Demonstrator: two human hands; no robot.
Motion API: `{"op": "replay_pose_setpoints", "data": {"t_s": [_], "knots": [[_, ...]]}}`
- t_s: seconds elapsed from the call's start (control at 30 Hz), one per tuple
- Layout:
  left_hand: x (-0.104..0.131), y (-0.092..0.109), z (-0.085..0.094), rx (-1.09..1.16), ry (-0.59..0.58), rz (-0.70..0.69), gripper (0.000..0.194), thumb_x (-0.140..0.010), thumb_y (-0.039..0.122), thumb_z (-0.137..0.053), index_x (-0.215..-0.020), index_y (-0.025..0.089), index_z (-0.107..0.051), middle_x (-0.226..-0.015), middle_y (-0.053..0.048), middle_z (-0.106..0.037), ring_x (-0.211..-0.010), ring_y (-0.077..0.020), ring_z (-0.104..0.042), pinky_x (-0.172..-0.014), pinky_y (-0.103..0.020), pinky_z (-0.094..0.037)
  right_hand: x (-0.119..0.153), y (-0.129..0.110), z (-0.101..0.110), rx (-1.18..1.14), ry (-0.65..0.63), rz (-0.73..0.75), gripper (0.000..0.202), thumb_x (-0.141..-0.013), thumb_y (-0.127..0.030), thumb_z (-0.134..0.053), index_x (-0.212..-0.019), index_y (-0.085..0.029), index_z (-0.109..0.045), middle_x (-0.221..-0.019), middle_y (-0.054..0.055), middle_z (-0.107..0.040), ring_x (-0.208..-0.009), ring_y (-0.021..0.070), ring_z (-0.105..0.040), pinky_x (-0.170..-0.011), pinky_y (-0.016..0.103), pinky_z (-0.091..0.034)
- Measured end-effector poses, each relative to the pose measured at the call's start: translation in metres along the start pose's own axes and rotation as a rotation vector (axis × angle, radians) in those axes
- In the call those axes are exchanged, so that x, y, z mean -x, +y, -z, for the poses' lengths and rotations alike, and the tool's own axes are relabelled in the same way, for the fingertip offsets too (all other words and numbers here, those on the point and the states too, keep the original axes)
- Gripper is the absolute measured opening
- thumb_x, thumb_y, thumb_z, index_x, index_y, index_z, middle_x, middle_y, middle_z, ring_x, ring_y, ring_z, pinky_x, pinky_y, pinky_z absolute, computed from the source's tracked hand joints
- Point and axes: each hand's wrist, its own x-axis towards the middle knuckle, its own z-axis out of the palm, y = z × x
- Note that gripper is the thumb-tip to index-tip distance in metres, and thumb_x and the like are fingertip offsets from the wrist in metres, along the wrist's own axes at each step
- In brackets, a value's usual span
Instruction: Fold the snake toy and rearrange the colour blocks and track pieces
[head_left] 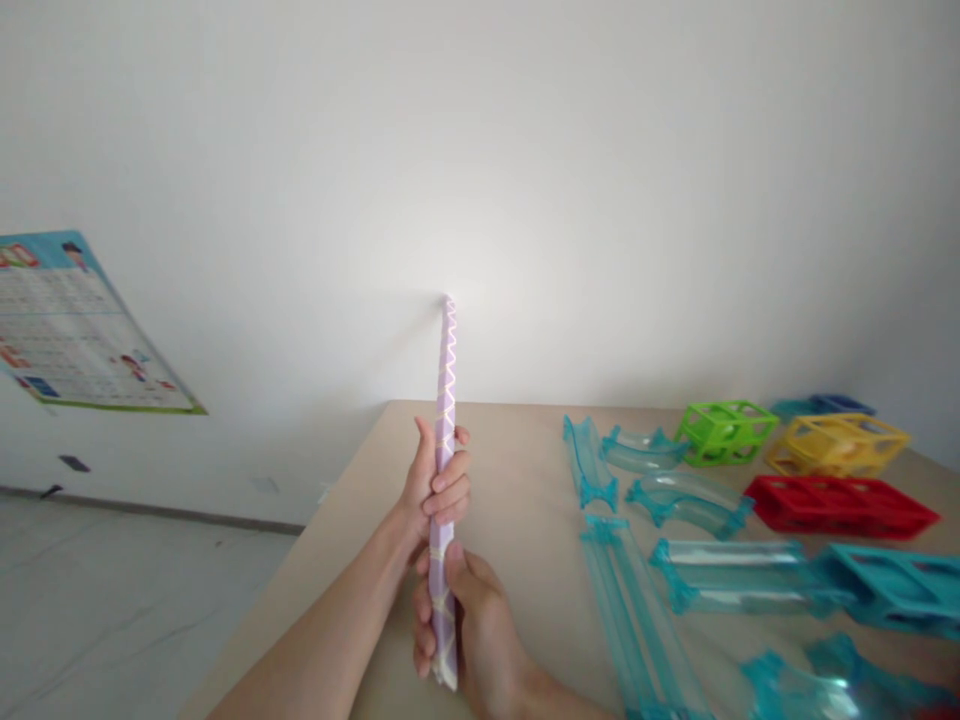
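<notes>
A long, thin lilac stick (pixel 447 375) with pale zigzag lines points away from me, above the table. Its far end is at or close to the white wall, and its near end is whitish. My left hand (pixel 437 480) has its fingers wrapped round the middle of the stick, with the thumb pointing up. Just below, nearer to me, my right hand (pixel 476 615) grips the lower part, its thumb lying along the right side.
On the table (pixel 517 470), clear teal track pieces (pixel 637 620) lie to the right. Behind them are green (pixel 726 432), yellow (pixel 840 445) and red (pixel 840 505) lattice blocks. A poster (pixel 90 320) hangs at the left on the wall (pixel 480 150).
</notes>
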Motion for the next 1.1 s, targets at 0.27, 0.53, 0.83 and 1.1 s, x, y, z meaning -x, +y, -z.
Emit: {"op": "replay_pose_setpoints", "data": {"t_s": [0.27,0.53,0.83,1.1], "knots": [[0.012,0.001,0.0,0.028,-0.174,0.233,0.058,-0.075,0.075,-0.041,-0.093,0.022,-0.055,-0.033,0.011,-0.037,-0.016,-0.0012,-0.007,-0.018,-0.013,-0.016,0.004,-0.018,-0.001,-0.113,-0.113,-0.481,0.047,-0.095,-0.052,-0.025,-0.078,-0.017,-0.052,-0.046,-0.006,-0.043,-0.027,0.0053,-0.026,-0.025,0.016,-0.032],[0.038,-0.002,0.004,0.123,-0.281,0.479,0.057,-0.067,0.08,-0.049,-0.077,0.024,-0.05,-0.025,0.013,-0.025,-0.014,-0.0035,-0.009,-0.02,-0.015,-0.018,0.0,-0.023,0.005,-0.186,-0.32,-0.858,0.031,-0.085,-0.031,-0.03,-0.074,-0.017,-0.055,-0.045,-0.004,-0.043,-0.024,0.0073,-0.03,-0.021,0.017,-0.029],[0.013,0.01,-0.008,-0.153,-0.204,0.092,0.081,-0.066,0.084,-0.045,-0.093,0.011,-0.068,-0.052,-0.002,-0.057,-0.03,-0.0103,-0.045,-0.035,-0.024,-0.041,0.0,-0.014,-0.003,-0.331,-0.006,-0.409,0.04,-0.096,-0.045,-0.028,-0.078,-0.018,-0.052,-0.046,-0.008,-0.039,-0.027,0.0043,-0.023,-0.026,0.015,-0.02],[0.005,0.005,-0.002,-0.236,-0.034,-0.035,0.071,-0.09,0.062,-0.031,-0.059,0.014,-0.074,-0.025,0.002,-0.026,-0.024,-0.0108,-0.032,-0.032,-0.023,-0.03,-0.002,-0.015,-0.006,-0.301,0.278,-0.158,0.037,-0.097,-0.045,-0.032,-0.076,-0.019,-0.048,-0.05,-0.007,-0.043,-0.033,0.0048,-0.032,-0.033,0.016,-0.025]]}}
